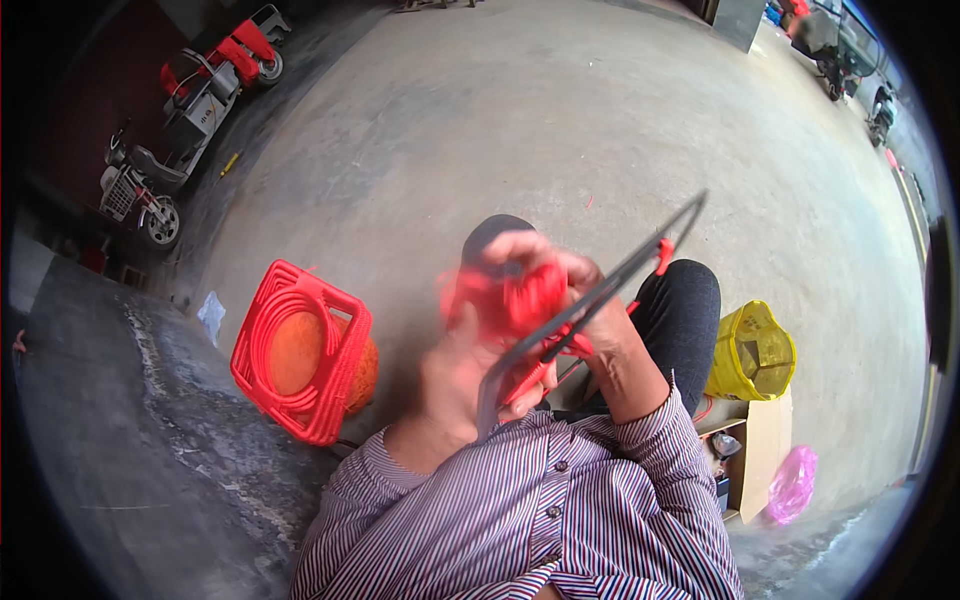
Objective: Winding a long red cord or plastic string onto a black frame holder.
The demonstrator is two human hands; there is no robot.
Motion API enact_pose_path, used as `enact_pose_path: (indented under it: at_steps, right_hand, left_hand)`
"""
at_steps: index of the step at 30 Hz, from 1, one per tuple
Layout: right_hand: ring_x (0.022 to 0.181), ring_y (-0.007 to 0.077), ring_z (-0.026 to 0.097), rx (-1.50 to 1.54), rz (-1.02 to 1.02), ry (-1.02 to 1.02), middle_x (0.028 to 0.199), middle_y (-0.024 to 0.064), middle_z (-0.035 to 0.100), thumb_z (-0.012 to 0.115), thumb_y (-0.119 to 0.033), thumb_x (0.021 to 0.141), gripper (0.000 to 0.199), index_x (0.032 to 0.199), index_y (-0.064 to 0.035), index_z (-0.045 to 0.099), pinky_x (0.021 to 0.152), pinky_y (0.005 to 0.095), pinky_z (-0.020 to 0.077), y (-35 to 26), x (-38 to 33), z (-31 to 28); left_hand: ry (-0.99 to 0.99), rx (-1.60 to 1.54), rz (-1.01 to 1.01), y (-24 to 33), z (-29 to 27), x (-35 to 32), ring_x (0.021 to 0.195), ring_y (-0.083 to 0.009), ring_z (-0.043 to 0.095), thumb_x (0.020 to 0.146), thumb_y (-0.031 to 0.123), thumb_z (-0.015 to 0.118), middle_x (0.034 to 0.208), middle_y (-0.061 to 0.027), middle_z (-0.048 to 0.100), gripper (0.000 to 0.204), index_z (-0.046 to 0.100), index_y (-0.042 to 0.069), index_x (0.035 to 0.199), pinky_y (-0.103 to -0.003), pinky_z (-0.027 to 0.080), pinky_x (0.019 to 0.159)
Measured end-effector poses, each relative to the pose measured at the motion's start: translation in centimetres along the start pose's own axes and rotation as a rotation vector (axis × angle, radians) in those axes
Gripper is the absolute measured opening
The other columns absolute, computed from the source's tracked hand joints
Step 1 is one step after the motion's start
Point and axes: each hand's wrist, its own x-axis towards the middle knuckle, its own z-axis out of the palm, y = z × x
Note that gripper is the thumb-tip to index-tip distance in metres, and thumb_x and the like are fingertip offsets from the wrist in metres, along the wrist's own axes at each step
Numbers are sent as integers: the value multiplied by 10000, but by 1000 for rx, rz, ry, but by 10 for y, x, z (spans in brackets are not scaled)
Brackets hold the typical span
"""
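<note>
A thin dark frame (pixel 630 262), shaped like a long loop, slants in front of my chest, with red wrapping (pixel 665 257) on parts of it. My left hand (pixel 450 365), smeared by motion, is closed round the frame's lower part, fingertips showing beneath it. My right hand (pixel 590 300) curls its fingers over a bunch of red strip (pixel 535 297) beside the frame. Motion blurs the bunch, so where the strip runs cannot be made out.
At left, a red-wrapped frame with coiled rings (pixel 283 350) leans on an orange round object (pixel 362 375). Right of my knee stand a yellow bucket (pixel 752 350), an open cardboard box (pixel 765 455) and a pink plastic bag (pixel 793 485). Parked vehicles (pixel 200 110) line the far left.
</note>
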Motion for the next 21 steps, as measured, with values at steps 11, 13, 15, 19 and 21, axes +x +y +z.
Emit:
enact_pose_path:
  at_steps: [11, 13, 15, 19, 21]
  right_hand:
    - [946, 122, 578, -335, 65, 254, 1111, 55, 597, 663, -81, 840, 348, 1166, -2, 571, 814, 262, 487, 3, -36, -23]
    - [935, 134, 607, -194, 137, 149, 1100, 55, 609, 671, 17, 800, 450, 1222, -10, 518, 834, 269, 491, -7, -51, 3]
    - [937, 125, 605, 61, 97, 119, 1071, 60, 621, 657, 49, 796, 433, 1203, -15, 526, 825, 279, 495, -17, -49, 31]
    - [988, 166, 605, -28, -137, 285, 1059, 100, 615, 643, -9, 818, 408, 1200, -37, 504, 861, 290, 482, -12, -48, 14]
    - [1038, 221, 584, 153, -336, 290, 1124, 121, 584, 605, -157, 887, 349, 1197, -45, 488, 951, 347, 450, -27, -41, 7]
  left_hand:
    - [368, 156, 235, -11, -22, -10, 564, -140, 515, 820, 206, 623, 722, -73, 557, 318, 538, 22, 1064, -234, 375, 460]
    - [407, 187, 286, -12, -30, -9, 594, -125, 514, 817, 195, 626, 762, -68, 567, 302, 541, 39, 1061, -230, 357, 459]
    - [437, 256, 252, -11, -26, -4, 639, -118, 528, 812, 203, 641, 806, -62, 571, 317, 540, 56, 1074, -225, 360, 468]
    - [313, 273, 240, -9, -10, -1, 669, -132, 539, 843, 263, 600, 871, -75, 581, 366, 529, 58, 1137, -219, 366, 491]
    - [290, 221, 305, -7, -20, -4, 695, -149, 544, 864, 329, 564, 939, -109, 581, 441, 513, 39, 1193, -232, 375, 496]
